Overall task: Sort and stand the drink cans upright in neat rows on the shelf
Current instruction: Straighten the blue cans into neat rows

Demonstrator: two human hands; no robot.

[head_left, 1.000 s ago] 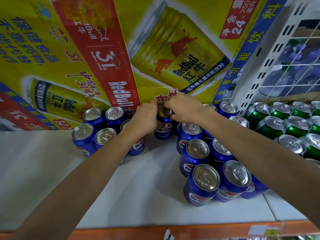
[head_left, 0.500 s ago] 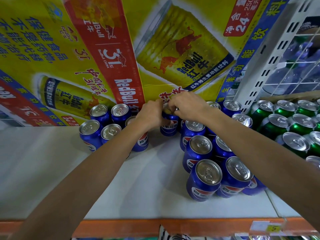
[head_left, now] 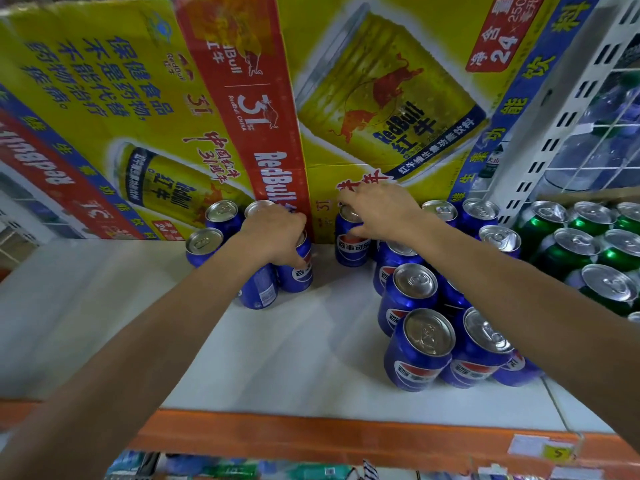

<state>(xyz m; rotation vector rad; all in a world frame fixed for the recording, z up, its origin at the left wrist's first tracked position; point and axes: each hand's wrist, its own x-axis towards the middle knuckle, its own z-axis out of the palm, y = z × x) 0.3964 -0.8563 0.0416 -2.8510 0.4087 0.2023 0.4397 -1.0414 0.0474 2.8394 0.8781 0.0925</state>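
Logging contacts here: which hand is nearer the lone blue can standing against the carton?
Right. The right hand grips the lone blue can by its top; the left hand is apart to its left, holding another blue can.

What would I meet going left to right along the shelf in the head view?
Left blue cans, left hand gripping their rightmost can, lone blue can in the right hand, right blue cans, green cans.
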